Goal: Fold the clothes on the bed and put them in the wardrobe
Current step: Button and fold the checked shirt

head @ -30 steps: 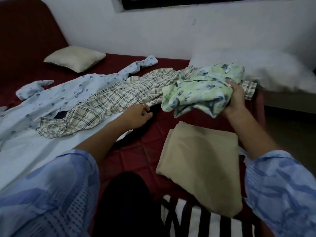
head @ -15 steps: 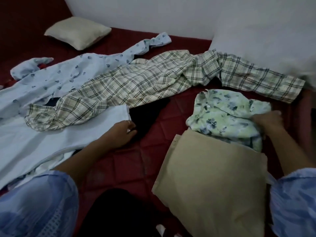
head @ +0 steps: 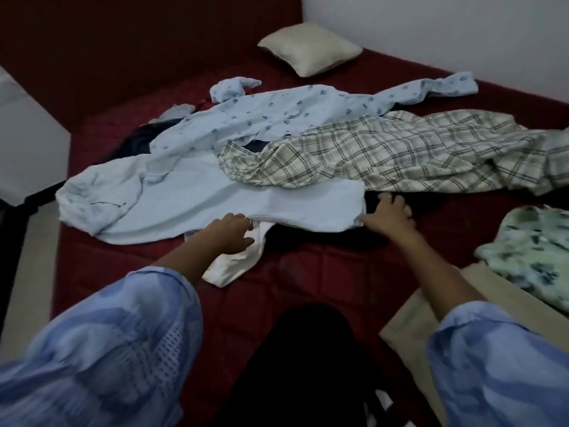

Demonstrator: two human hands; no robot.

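Pale blue shirt (head: 215,204) spread flat (sleeve crumpled).

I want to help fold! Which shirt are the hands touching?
The plain pale blue shirt nearest the person; both hands hold its near edge. The printed and checked ones lie untouched behind.

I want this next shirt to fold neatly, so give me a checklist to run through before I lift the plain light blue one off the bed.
1. Left hand on the near hem of the plain light blue shirt: ok, though whether the grip is closed, cannot tell.
2. Right hand at the hem's right corner: ok, touching; grip cannot tell.
3. Shirt free to lift: not ok, the plaid shirt overlaps its far edge.
4. White garment under the left hand kept out of the grip: cannot tell.
5. Green floral top set aside on the beige fabric: ok.
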